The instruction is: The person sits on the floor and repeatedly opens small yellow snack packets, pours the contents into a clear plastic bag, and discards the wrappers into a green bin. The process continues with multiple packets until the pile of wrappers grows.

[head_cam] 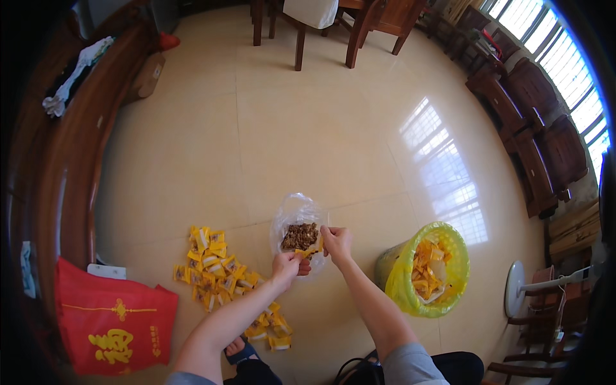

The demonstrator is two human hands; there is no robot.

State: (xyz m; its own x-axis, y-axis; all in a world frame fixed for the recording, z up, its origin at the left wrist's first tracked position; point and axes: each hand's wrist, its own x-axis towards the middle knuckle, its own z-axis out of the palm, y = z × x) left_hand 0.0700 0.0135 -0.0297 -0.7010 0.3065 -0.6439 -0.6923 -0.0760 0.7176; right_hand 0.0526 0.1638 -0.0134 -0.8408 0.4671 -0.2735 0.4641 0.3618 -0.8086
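Note:
A small yellow wrapper [306, 252] is stretched between my two hands, above a clear plastic bag [293, 209]. The bag lies open on the floor with a heap of brown, crumbly pieces [299, 237] inside. My left hand [288, 267] grips the wrapper's near side between thumb and fingers. At its far right end, my right hand [338, 242] pinches a raised part of the wrapper. Whether anything is still inside the wrapper is too small to tell. Several yellow sealed packets [216, 269] lie in a loose pile left of my hands, partly behind my left forearm.
To the right stands a bin with a yellow-green liner [397, 284], holding discarded yellow wrappers [428, 269]. A red bag [120, 322] with gold writing lies at left, beside a wooden bench [72, 159]. A white fan [516, 288] is at far right. Wooden chairs [356, 29] stand ahead.

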